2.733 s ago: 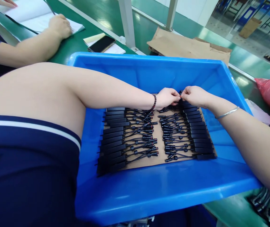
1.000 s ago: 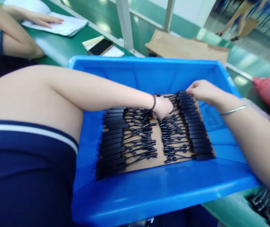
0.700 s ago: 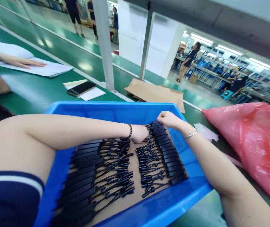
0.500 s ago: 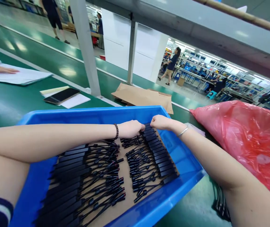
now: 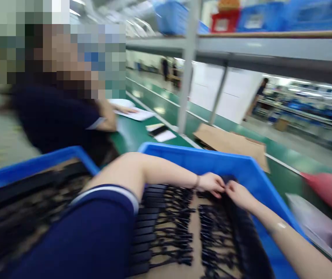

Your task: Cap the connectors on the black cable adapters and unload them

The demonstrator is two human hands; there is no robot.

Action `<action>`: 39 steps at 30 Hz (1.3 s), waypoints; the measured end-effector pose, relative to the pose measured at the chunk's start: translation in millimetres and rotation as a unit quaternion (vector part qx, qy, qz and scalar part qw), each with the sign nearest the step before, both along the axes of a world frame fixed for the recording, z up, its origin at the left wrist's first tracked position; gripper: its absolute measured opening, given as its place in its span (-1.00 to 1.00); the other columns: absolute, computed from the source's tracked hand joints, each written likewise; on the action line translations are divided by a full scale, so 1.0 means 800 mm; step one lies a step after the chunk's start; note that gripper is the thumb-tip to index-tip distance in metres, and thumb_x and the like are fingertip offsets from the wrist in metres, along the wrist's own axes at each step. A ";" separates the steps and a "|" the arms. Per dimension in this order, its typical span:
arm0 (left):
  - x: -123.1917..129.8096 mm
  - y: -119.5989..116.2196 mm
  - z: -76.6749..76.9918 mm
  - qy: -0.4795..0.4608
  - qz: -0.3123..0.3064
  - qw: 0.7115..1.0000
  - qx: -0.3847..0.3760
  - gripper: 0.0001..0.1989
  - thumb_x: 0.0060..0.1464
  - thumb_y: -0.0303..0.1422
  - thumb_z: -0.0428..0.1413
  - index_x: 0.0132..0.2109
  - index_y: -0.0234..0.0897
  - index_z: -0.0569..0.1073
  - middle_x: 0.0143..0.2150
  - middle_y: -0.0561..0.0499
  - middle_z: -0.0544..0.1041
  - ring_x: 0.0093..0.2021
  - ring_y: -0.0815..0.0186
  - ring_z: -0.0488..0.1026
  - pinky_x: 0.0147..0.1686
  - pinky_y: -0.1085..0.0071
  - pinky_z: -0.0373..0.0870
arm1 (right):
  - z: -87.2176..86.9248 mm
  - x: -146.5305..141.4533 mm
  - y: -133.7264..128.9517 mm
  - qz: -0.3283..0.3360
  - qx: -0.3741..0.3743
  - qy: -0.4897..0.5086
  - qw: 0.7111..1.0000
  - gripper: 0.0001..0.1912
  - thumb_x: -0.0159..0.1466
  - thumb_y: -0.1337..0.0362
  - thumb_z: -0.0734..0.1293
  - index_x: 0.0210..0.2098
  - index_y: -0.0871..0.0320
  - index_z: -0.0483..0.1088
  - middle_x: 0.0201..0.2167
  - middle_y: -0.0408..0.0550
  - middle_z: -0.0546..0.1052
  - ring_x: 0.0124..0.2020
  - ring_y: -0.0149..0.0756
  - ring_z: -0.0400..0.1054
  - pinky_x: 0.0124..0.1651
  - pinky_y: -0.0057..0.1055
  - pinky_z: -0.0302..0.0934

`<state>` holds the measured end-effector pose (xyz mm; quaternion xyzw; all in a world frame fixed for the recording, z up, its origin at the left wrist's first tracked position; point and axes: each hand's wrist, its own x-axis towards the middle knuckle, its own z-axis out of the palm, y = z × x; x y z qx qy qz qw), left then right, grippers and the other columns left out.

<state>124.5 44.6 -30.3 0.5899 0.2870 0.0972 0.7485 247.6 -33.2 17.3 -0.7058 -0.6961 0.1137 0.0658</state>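
Observation:
Both hands meet at the far right inside a blue bin that holds rows of black rectangular modules with short black cables. My left hand, a dark bracelet at its wrist, curls its fingers at the far end of the right-hand row. Close beside it, my right hand is pinched over the same row, fingertips nearly touching the left ones. Both look closed, but blur and the fingers hide what they grip. Brown cardboard shows between the two rows.
Another blue bin with black parts stands at the left. Beyond it a co-worker sits with one hand on papers. Flat cardboard lies behind my bin, red plastic at right. Shelf posts rise behind.
My view has swung left, bringing the co-worker and the second bin into sight. Both hands stay at the far end of the right-hand row, close together.

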 end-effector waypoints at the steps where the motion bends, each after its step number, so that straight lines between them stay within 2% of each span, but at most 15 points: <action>1: 0.004 0.008 -0.004 0.016 0.005 1.000 -0.007 -0.87 -0.08 -0.61 0.17 -0.35 -0.39 0.38 -0.53 0.05 0.46 -0.54 0.38 0.48 -0.41 0.40 0.48 | -0.007 0.009 0.009 -0.003 0.005 0.003 1.000 -0.76 0.23 0.40 0.13 -0.47 0.26 0.37 -0.54 -0.03 0.47 -0.51 -0.36 0.30 -0.47 -0.54 0.08; 4: 0.011 0.027 -0.023 0.002 0.017 1.000 -0.015 -0.88 -0.03 -0.60 0.15 -0.32 -0.40 0.36 -0.56 0.09 0.44 -0.58 0.42 0.46 -0.46 0.45 0.47 | -0.027 0.027 0.031 -0.033 -0.019 0.013 0.999 -0.80 0.26 0.36 0.12 -0.46 0.20 0.29 -0.52 -0.06 0.47 -0.47 -0.34 0.30 -0.42 -0.51 0.06; 8: 0.012 0.022 -0.035 -0.013 0.052 0.998 -0.016 -0.88 -0.02 -0.59 0.15 -0.33 -0.41 0.34 -0.54 0.10 0.44 -0.58 0.48 0.45 -0.45 0.49 0.46 | -0.032 0.029 0.024 -0.052 -0.041 0.037 0.997 -0.82 0.28 0.31 0.10 -0.41 0.18 0.25 -0.43 -0.07 0.47 -0.39 -0.33 0.29 -0.35 -0.48 0.05; 12: 0.011 0.019 -0.029 -0.016 0.047 0.999 -0.023 -0.89 0.00 -0.59 0.14 -0.33 -0.41 0.34 -0.54 0.10 0.44 -0.59 0.49 0.45 -0.45 0.52 0.45 | -0.032 0.024 0.021 -0.070 -0.052 0.034 0.996 -0.84 0.28 0.31 0.11 -0.40 0.17 0.25 -0.43 -0.06 0.47 -0.39 -0.33 0.29 -0.34 -0.46 0.04; 16: 0.010 0.021 -0.023 -0.010 0.063 0.998 -0.011 -0.91 -0.01 -0.60 0.14 -0.36 -0.43 0.36 -0.55 0.12 0.43 -0.60 0.51 0.44 -0.47 0.56 0.45 | -0.033 0.023 0.021 -0.061 -0.029 0.030 0.997 -0.85 0.26 0.32 0.12 -0.40 0.17 0.25 -0.42 -0.06 0.47 -0.38 -0.32 0.30 -0.33 -0.45 0.04; 24: 0.011 0.021 -0.024 -0.012 0.059 0.998 -0.024 -0.89 -0.05 -0.59 0.18 -0.41 -0.42 0.37 -0.54 0.10 0.44 -0.58 0.51 0.43 -0.45 0.52 0.46 | -0.029 0.020 0.020 -0.064 0.001 0.029 0.998 -0.86 0.26 0.31 0.12 -0.40 0.14 0.24 -0.41 -0.04 0.48 -0.36 -0.27 0.34 -0.31 -0.42 0.07; 33: 0.009 0.019 -0.024 0.010 0.059 0.998 -0.012 -0.93 -0.08 -0.57 0.19 -0.42 -0.41 0.43 -0.52 0.11 0.44 -0.57 0.54 0.42 -0.44 0.57 0.43 | -0.036 0.021 0.021 -0.054 -0.026 0.012 0.998 -0.84 0.28 0.31 0.10 -0.41 0.13 0.22 -0.41 -0.02 0.48 -0.36 -0.26 0.33 -0.32 -0.42 0.06; 39: 0.010 0.020 -0.023 0.015 0.053 0.998 0.005 -0.93 -0.14 -0.60 0.21 -0.47 -0.44 0.47 -0.55 0.09 0.44 -0.57 0.51 0.40 -0.35 0.46 0.46 | -0.037 0.021 0.031 -0.069 -0.057 -0.013 0.996 -0.80 0.27 0.35 0.10 -0.46 0.18 0.25 -0.46 0.04 0.48 -0.44 -0.30 0.31 -0.39 -0.45 0.03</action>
